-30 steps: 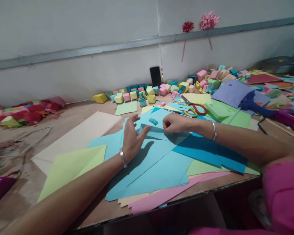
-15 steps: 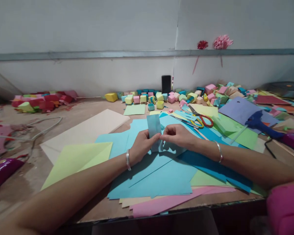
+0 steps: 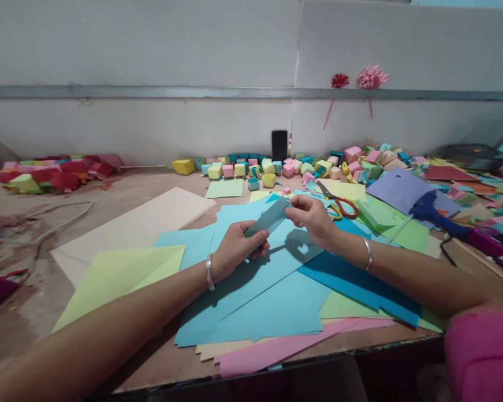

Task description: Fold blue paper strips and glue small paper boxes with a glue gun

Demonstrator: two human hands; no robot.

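Note:
A light blue paper strip [image 3: 269, 220] is held up above a spread of blue paper sheets [image 3: 255, 285]. My left hand [image 3: 235, 249] pinches its lower left end. My right hand [image 3: 312, 216] pinches its upper right end. Both wrists wear silver bangles. The strip slants up to the right between the two hands.
Light green [image 3: 121, 276], pink [image 3: 276, 346] and cream [image 3: 138, 226] sheets lie around the blue ones. Scissors with red and yellow handles [image 3: 339, 204] lie just beyond my right hand. A blue glue gun [image 3: 433, 211] lies at right. Small coloured paper boxes [image 3: 268, 166] and a black phone [image 3: 279, 146] line the wall.
My hands picked a blue strip up from the sheets, held it upright, and now hold it stretched slantwise between them, my right hand higher and further right.

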